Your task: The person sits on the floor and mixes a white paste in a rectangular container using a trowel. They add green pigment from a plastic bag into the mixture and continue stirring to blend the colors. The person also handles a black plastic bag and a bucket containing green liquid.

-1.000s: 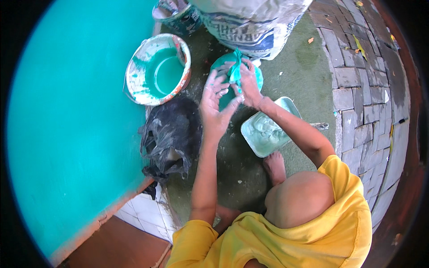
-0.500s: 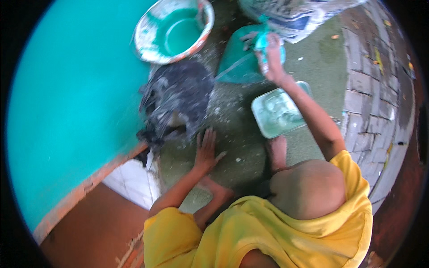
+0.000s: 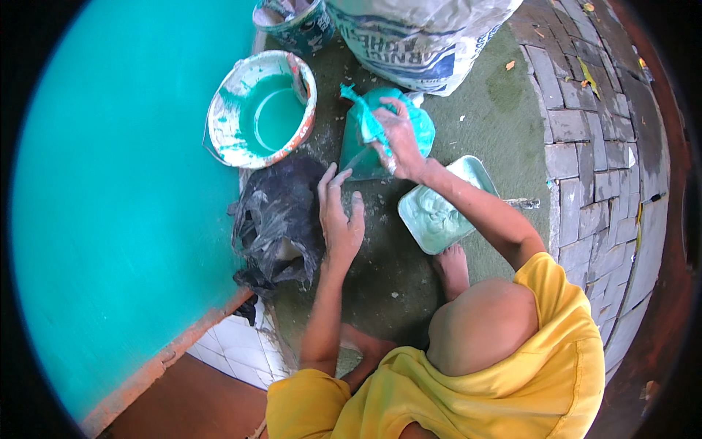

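My right hand (image 3: 402,139) grips the twisted neck of a turquoise plastic bag (image 3: 418,121) on the ground ahead of me; whatever else the fingers cover is hidden. My left hand (image 3: 341,216) is raised and open, fingers apart and dusted pale, just right of a crumpled black plastic bag (image 3: 278,212). Its fingertips come near the turquoise bag's lower edge; I cannot tell whether they touch. Below my right forearm lies a rectangular tray (image 3: 418,238) of pale green paste (image 3: 437,219).
A paint-smeared white bucket (image 3: 301,137), turquoise inside, stands against the turquoise wall (image 3: 131,183). Behind are a smaller bucket (image 3: 311,33) and a large white printed sack (image 3: 439,36). My bare foot (image 3: 453,271) is beside the tray. Grey paving (image 3: 578,139) runs along the right.
My left hand has risen from the ground and moved forward toward the turquoise bag. My right hand has drawn the bag's neck nearer and to the left. The view has shifted forward.
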`<state>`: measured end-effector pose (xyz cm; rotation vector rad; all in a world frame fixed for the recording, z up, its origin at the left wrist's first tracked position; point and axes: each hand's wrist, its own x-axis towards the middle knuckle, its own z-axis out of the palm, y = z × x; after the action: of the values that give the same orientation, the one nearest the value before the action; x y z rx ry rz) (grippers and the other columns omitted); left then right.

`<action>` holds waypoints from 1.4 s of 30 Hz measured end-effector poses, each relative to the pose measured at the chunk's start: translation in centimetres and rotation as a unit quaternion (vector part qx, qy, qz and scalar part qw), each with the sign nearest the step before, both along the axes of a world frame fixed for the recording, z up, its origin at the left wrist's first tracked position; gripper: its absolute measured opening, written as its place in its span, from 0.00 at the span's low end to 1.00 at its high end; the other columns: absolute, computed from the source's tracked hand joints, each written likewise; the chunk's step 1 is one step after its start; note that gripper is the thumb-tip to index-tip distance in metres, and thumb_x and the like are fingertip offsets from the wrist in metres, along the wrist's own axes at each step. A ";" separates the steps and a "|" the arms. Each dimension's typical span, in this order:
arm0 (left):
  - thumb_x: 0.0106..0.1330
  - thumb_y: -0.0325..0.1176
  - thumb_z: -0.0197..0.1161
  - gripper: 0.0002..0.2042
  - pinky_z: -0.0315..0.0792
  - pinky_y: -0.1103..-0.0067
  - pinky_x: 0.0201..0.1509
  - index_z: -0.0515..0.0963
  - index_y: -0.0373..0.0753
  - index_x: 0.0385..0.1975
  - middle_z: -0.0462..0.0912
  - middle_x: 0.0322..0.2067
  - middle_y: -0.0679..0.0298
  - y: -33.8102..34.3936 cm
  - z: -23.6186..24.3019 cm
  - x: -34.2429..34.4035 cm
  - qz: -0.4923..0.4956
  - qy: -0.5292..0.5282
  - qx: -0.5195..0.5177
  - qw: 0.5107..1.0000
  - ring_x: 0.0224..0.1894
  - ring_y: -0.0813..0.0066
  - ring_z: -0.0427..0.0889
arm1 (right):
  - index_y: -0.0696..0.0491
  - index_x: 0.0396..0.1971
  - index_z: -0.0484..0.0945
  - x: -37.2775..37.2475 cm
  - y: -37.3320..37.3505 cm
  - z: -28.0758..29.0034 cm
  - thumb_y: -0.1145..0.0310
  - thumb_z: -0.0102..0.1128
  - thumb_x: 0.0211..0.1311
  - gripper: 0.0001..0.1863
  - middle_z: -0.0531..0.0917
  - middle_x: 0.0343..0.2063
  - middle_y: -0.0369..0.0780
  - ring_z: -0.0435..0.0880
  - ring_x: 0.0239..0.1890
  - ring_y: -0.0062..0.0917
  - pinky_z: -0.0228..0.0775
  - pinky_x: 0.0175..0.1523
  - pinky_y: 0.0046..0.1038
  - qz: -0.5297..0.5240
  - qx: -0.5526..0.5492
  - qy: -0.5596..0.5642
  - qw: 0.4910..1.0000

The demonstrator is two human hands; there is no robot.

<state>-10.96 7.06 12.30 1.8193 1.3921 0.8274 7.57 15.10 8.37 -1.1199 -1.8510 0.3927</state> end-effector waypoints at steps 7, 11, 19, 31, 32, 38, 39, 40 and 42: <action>0.74 0.35 0.42 0.19 0.54 0.70 0.69 0.69 0.33 0.58 0.66 0.62 0.52 0.9 2.3 -0.5 0.004 -0.040 -0.019 0.999 0.65 0.60 0.63 | 0.53 0.28 0.76 -0.8 0.0 2.9 0.74 0.61 0.41 0.10 0.78 0.25 0.44 0.79 0.34 0.41 0.65 0.57 0.45 -0.015 0.054 0.090 0.994; 0.76 0.48 0.35 0.28 0.48 0.63 0.73 0.57 0.32 0.66 0.58 0.67 0.51 2.5 1.8 -2.8 -0.005 -0.147 -0.066 0.987 0.70 0.58 0.56 | 0.55 0.27 0.74 -1.2 -1.7 6.5 0.66 0.57 0.47 0.09 0.76 0.25 0.46 0.77 0.33 0.46 0.66 0.57 0.47 0.058 0.050 0.129 0.989; 0.72 0.61 0.24 0.40 0.42 0.67 0.75 0.65 0.29 0.62 0.66 0.63 0.51 7.6 5.4 -2.2 -0.242 -0.194 -0.127 0.942 0.71 0.61 0.54 | 0.55 0.23 0.68 -3.3 -9.1 13.5 0.46 0.43 0.66 0.26 0.75 0.24 0.42 0.75 0.28 0.43 0.70 0.39 0.39 0.180 -0.007 0.261 0.948; 0.64 0.62 0.45 0.40 0.63 0.69 0.67 0.62 0.29 0.63 0.71 0.59 0.53 -6.7 -0.7 -0.6 -0.400 -0.298 -0.546 0.673 0.61 0.65 0.70 | 0.53 0.25 0.66 -2.5 -24.2 9.2 0.63 0.42 0.70 0.14 0.71 0.23 0.40 0.71 0.26 0.33 0.64 0.36 0.33 0.236 -0.270 0.346 0.867; 0.65 0.63 0.42 0.41 0.62 0.69 0.68 0.60 0.29 0.65 0.69 0.61 0.54 -7.6 -1.6 -0.8 -0.391 -0.307 -0.578 0.647 0.63 0.66 0.69 | 0.54 0.26 0.66 -2.5 -25.0 8.6 0.63 0.44 0.70 0.13 0.71 0.24 0.39 0.71 0.27 0.31 0.65 0.38 0.32 0.229 -0.325 0.411 0.820; 0.54 0.81 0.23 0.55 0.66 0.79 0.58 0.53 0.38 0.70 0.74 0.52 0.62 -11.8 -8.8 1.2 -0.401 -0.303 -0.690 0.521 0.49 0.79 0.72 | 0.56 0.27 0.65 -0.6 -27.6 4.9 0.63 0.46 0.69 0.14 0.72 0.28 0.42 0.71 0.34 0.31 0.66 0.50 0.38 0.121 -0.517 0.637 0.559; 0.54 0.81 0.26 0.55 0.65 0.78 0.59 0.54 0.39 0.70 0.74 0.51 0.63 -12.4 -9.1 -2.0 -0.324 -0.306 -0.696 0.564 0.50 0.79 0.72 | 0.57 0.28 0.66 -2.0 -26.9 2.6 0.60 0.45 0.69 0.15 0.72 0.29 0.43 0.71 0.36 0.34 0.65 0.52 0.41 0.178 -0.515 0.662 0.515; 0.54 0.81 0.29 0.54 0.65 0.78 0.60 0.54 0.39 0.70 0.73 0.49 0.65 -13.1 -9.4 -1.7 -0.298 -0.316 -0.696 0.572 0.50 0.78 0.71 | 0.58 0.30 0.68 -1.3 -27.3 0.2 0.58 0.44 0.68 0.17 0.73 0.31 0.45 0.71 0.39 0.37 0.63 0.54 0.42 0.203 -0.485 0.687 0.502; 0.53 0.81 0.37 0.54 0.63 0.76 0.62 0.55 0.40 0.69 0.73 0.49 0.67 -14.2 -10.5 -1.0 -0.285 -0.341 -0.662 0.604 0.52 0.78 0.70 | 0.59 0.34 0.71 0.0 -28.1 -3.2 0.52 0.43 0.67 0.22 0.74 0.38 0.50 0.70 0.47 0.43 0.58 0.60 0.45 0.132 -0.513 0.557 0.640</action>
<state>-12.01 -7.10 1.81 0.4855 0.4417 -0.0446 7.60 -13.04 5.21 -0.8290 -0.5066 1.9715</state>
